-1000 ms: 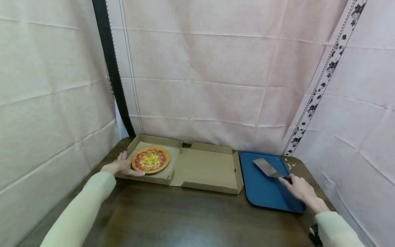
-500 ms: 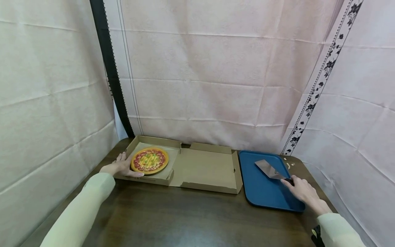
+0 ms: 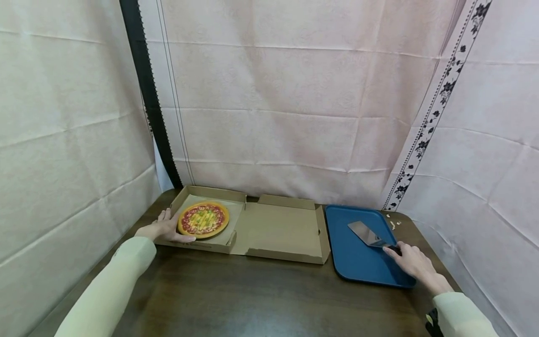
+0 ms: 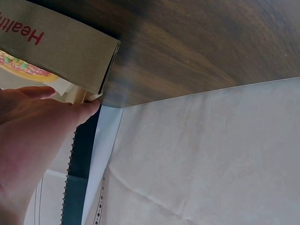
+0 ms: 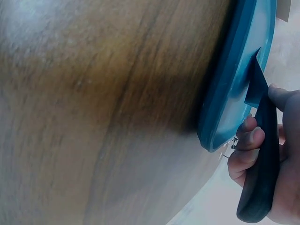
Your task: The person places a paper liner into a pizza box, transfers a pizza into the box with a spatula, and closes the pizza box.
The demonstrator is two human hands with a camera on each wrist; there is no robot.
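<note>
A round pizza (image 3: 204, 219) with a yellow crust lies on white paper in the left half of an unfolded cardboard pizza box (image 3: 281, 229). My left hand (image 3: 167, 228) rests at the box's left front corner, fingers stretched along the left wall and thumb spread over the front wall, close by the pizza. In the left wrist view, fingertips touch the cardboard edge. On the right, my right hand (image 3: 414, 262) grips the black handle (image 5: 260, 173) of a metal spatula (image 3: 367, 233). Its wide blade is over the blue tray (image 3: 362, 269).
Small pale scraps (image 3: 393, 224) lie on the brown table (image 3: 252, 299) beyond the tray's right side. The tray stands close beside the box's lid half. Pale cloth (image 3: 269, 103) hangs behind the table and along both sides.
The spatula's blade has shifted slightly toward me over the tray, with the right hand a little lower. The left hand stays at the box corner. The head view has turned slightly.
</note>
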